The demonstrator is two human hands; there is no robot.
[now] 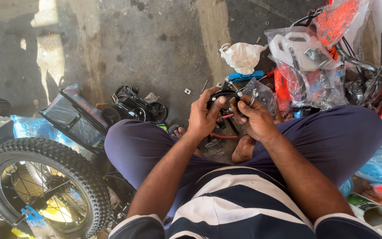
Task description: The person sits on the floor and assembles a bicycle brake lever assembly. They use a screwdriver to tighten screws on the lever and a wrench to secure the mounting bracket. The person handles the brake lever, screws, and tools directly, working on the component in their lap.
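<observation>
Head view is showing a person sitting on the concrete floor [155, 44] with knees spread, both hands working together on a small black bicycle part [226, 96], seemingly a brake or bracket piece, held up between the knees just above the bare feet. The left hand [204, 116] is clenching around the left side of the part with its thumb pressing on top, while the right hand [254, 117] is gripping the right side and pinching a small silvery metal tool [253, 95], whose exact kind is too small to tell. A red cable [223, 135] is looping below the part, near the feet. Judging from this, fitting or adjusting of the part is in progress rather than finished, since both hands are gripping it and nothing shows it mounted on a frame. Just beyond the hands, a blue-handled tool [245, 76] and a crumpled white bag [242, 56] are lying on the floor. To the right, clear plastic bags of parts [306, 66] are piling up; to the left, black training wheels [140, 108] and a spoked knobby bicycle wheel [45, 186] are waiting well apart.
</observation>
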